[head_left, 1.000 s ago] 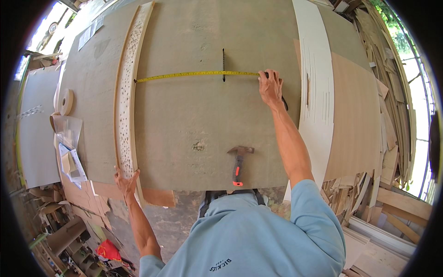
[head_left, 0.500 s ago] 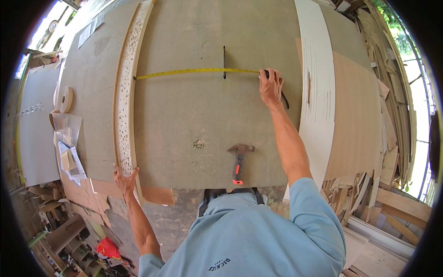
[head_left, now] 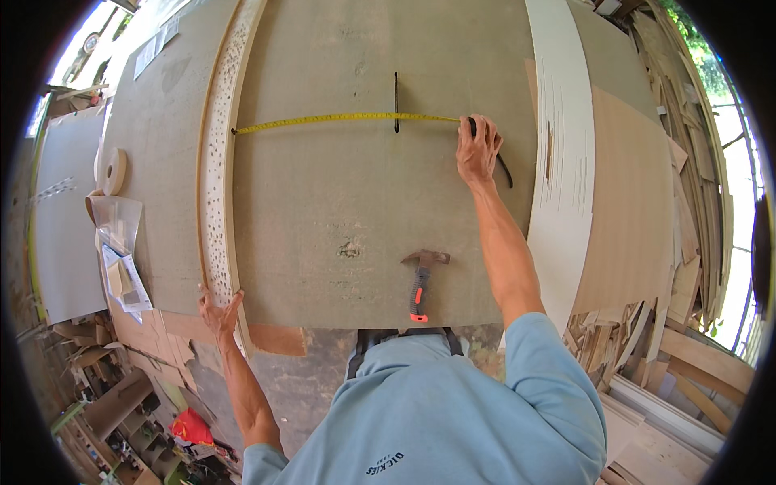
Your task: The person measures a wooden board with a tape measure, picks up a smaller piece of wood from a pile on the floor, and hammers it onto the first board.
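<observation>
My right hand [head_left: 478, 152] is closed around a tape measure [head_left: 472, 125], its case mostly hidden by the fingers. A dark strap [head_left: 506, 171] hangs beside that hand. The yellow tape blade [head_left: 323, 120] stretches left across the grey-green panel, its end against the edge of a long white speckled board [head_left: 220, 162]. At the near end of this board, my left hand [head_left: 221, 314] grips it, thumb and fingers on opposite edges. Under the blade lies a thin black stick [head_left: 396, 85]. A claw hammer [head_left: 419, 283] with a black and orange handle rests near the panel's front edge.
To the right lie a scratched white board [head_left: 563, 137] and a tan sheet [head_left: 626, 202]. Stacked wood strips [head_left: 703, 145] stand beyond. At left are a tape roll [head_left: 116, 171] and papers [head_left: 128, 283]. Wood scraps [head_left: 602, 335] lie near the right front.
The view has shifted slightly, so the panel, hammer and right-hand boards sit a little differently in it. Both hands keep their holds, and the blade stays stretched out.
</observation>
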Demonstrator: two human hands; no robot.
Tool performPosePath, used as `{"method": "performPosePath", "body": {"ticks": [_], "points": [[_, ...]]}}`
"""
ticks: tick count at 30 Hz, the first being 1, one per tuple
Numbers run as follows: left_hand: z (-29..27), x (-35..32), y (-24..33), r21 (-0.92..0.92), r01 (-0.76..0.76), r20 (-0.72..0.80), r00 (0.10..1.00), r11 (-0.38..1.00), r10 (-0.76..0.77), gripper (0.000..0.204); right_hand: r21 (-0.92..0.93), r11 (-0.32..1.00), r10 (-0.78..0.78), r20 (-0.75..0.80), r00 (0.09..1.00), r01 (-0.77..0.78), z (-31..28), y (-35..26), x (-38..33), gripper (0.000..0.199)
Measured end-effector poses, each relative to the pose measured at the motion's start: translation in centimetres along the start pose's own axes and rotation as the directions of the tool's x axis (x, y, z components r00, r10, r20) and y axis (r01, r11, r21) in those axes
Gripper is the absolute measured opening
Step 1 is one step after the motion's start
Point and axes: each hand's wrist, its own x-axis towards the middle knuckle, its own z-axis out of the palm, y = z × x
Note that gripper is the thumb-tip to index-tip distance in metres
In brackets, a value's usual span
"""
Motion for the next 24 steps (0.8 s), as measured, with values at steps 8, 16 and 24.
{"method": "performPosePath", "body": {"ticks": [8,16,24], "points": [[0.30,0.21,-0.12,-0.007,0.041,0.016,0.999,0.999,-0.041,0.110,-0.006,1.000,-0.012,-0.011,1.000,0.012,0.20,0.15,-0.09,0.024],[0.25,0.24,-0.17,0.031,0.038,0.009,0.999,0.999,-0.039,0.110,-0.011,0.999,-0.032,-0.007,0.999,0.031,0.19,0.20,0.12,0.027],[0.16,0.02,0.09,-0.011,0.013,-0.025,1.000,1.000,-0.014,0.107,-0.007,0.998,-0.055,-0.006,0.998,0.055,0.25,0.15,0.36,0.025]]}}
